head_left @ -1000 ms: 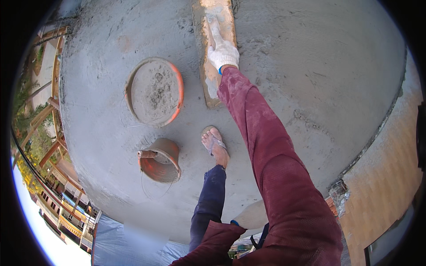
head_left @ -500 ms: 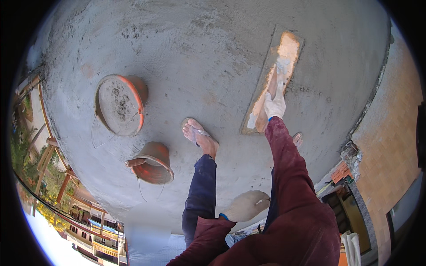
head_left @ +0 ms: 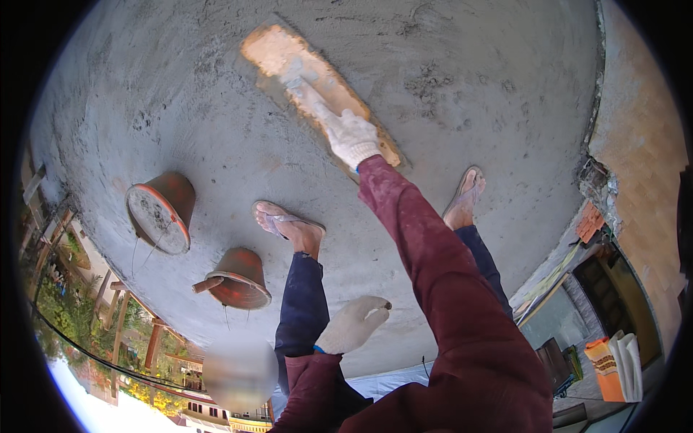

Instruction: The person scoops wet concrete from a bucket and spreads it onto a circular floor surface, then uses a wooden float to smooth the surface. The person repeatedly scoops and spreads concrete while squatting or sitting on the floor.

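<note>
My right hand [head_left: 351, 136], in a whitish knit glove, grips the handle of a long rectangular plastering float [head_left: 278, 49]. The float lies flat on the wet grey mortar surface [head_left: 491, 108], slanting from upper left to lower right; its top is pale orange with grey smears. My left hand [head_left: 352, 326], also gloved, hangs low in front of my body with loosely curled fingers and a gap at the thumb. A dark spot shows at its fingertip, and I see nothing held.
A large orange-rimmed bucket [head_left: 180, 196] with grey residue stands at left. Nearer is a smaller bucket [head_left: 244, 267] with a handle sticking out. My sandalled feet [head_left: 289, 226] stand on the mortar. Tan tiles [head_left: 642, 137] border it at right, near broken bricks [head_left: 590, 221].
My right hand has swept the float leftward and turned it to slant the other way. My left hand has shifted left and slightly up. The view has shifted too.
</note>
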Demonstrator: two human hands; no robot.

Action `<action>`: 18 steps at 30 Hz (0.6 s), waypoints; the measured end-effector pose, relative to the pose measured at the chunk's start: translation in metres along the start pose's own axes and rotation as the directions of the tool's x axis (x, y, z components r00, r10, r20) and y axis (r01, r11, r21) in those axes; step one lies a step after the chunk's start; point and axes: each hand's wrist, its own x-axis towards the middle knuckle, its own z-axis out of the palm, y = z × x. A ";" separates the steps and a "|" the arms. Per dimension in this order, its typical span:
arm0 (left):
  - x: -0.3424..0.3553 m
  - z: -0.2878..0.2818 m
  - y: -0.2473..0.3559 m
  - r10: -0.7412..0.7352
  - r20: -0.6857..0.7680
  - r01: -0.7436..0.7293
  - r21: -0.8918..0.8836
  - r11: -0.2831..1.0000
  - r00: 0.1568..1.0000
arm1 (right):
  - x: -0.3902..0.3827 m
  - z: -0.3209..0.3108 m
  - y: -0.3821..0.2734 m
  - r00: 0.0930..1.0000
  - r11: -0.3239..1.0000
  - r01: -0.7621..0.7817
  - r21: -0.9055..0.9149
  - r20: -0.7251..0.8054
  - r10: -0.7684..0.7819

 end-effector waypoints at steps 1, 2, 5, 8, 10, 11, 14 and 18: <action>0.003 0.008 0.002 -0.028 0.010 0.028 0.003 1.000 1.000 | -0.006 -0.006 0.031 0.998 0.998 -0.061 0.007 -0.022 0.061; 0.008 0.014 0.005 -0.032 0.023 0.031 0.028 0.999 0.999 | -0.010 -0.002 0.071 0.992 0.997 -0.063 0.031 -0.106 0.066; 0.017 0.028 0.011 -0.059 0.033 0.057 0.073 0.996 0.998 | -0.021 -0.021 0.148 0.963 0.989 -0.135 0.061 -0.226 0.146; 0.022 0.039 0.017 -0.143 0.006 0.142 0.085 0.986 0.990 | -0.028 -0.037 0.201 0.920 0.957 -0.270 0.105 -0.265 0.289; 0.026 0.045 0.017 -0.139 -0.027 0.141 0.136 0.981 0.990 | -0.037 -0.047 0.234 0.845 0.896 -0.383 0.223 -0.307 0.438; 0.027 0.048 0.019 -0.143 -0.019 0.144 0.144 0.979 0.990 | -0.040 -0.051 0.255 0.807 0.873 -0.400 0.277 -0.345 0.479; 0.029 0.057 0.009 -0.148 0.009 0.145 0.160 0.976 0.989 | -0.043 -0.063 0.306 0.663 0.831 -0.418 0.367 -0.502 0.555; 0.037 0.054 -0.002 -0.181 0.020 0.168 0.285 0.944 0.983 | -0.043 -0.073 0.261 0.721 0.835 -0.392 0.386 -0.435 0.540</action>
